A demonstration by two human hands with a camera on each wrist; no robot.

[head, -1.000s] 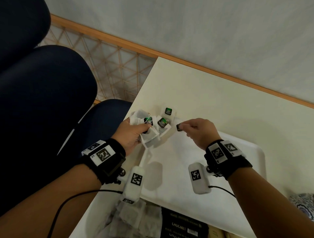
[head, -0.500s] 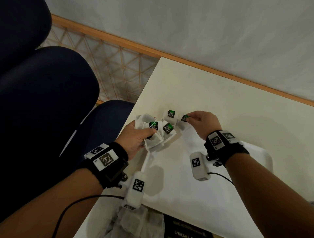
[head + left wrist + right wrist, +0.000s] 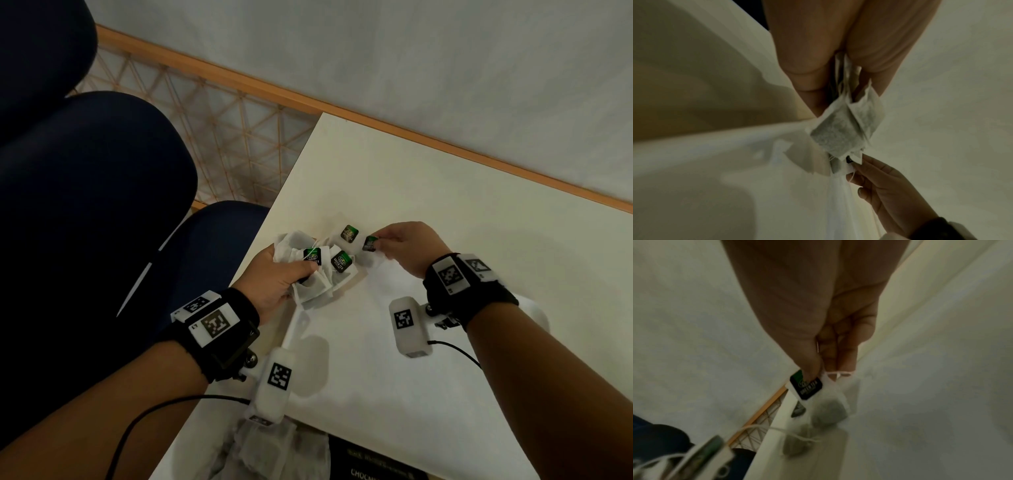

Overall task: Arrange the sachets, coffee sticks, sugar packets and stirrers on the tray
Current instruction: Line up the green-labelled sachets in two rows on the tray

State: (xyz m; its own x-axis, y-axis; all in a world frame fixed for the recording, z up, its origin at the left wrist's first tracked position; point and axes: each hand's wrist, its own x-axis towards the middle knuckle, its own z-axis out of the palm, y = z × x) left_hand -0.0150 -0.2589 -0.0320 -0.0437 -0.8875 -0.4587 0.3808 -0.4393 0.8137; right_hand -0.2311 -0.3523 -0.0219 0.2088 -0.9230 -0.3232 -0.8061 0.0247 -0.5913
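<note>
The left hand (image 3: 277, 277) is bunched around a clump of tea sachets (image 3: 313, 279), fingers curled tight on the paper bags so the loose strings and green tags (image 3: 312, 256) don't spill, and it holds them right at the tray's (image 3: 376, 377) far left corner. Across from it, the right hand (image 3: 407, 248) pinches 1 sachet by its tag (image 3: 806, 387), thumb and fingertips closed on the card, with the bag (image 3: 828, 408) hanging below, which looks like a way to place it without crushing it. At least 2 sachets already lie at that corner, tags up (image 3: 349, 233), (image 3: 341, 261), so the row seems to be building there, 1 bag at a time from the left hand's supply. The pinched bag hangs just beside the laid ones, low over the tray's floor. From the left wrist view the clump (image 3: 842, 131) dangles from the closed fingers, nearly meeting the right fingertips (image 3: 867, 164). At the near edge more sachets (image 3: 274, 452) and a dark box (image 3: 376, 462) wait on the cream table (image 3: 479, 205); coffee sticks, sugar and stirrers aren't visible.
</note>
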